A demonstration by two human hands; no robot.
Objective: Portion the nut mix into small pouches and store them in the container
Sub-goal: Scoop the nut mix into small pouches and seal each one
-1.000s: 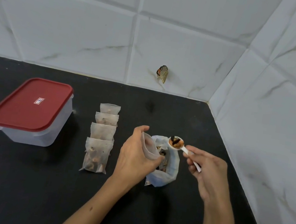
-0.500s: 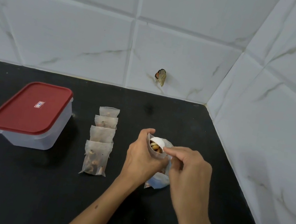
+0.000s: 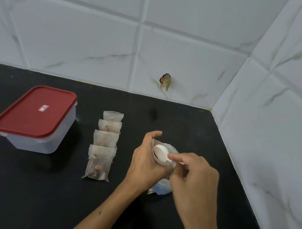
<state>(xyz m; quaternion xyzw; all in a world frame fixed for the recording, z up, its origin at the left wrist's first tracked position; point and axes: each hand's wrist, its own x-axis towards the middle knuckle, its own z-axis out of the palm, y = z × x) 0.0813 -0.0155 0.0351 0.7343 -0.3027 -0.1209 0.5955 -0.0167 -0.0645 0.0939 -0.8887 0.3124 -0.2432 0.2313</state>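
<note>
Hands (image 3: pixel 149 165) (image 3: pixel 193 176) holding pouch (image 3: pixel 156 159), spoon (image 3: pixel 161 152)

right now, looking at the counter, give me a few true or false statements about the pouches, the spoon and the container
1. The container has its red lid on. True.
2. Six filled pouches lie in the row beside the container. False: four show there.
3. The left hand holds a small pouch open. True.
4. The right hand is empty. False: it pinches the white spoon, whose bowl is turned over at the pouch mouth.
5. The row of pouches lies to the right of both hands. False: it lies to their left, between them and the container.
</note>
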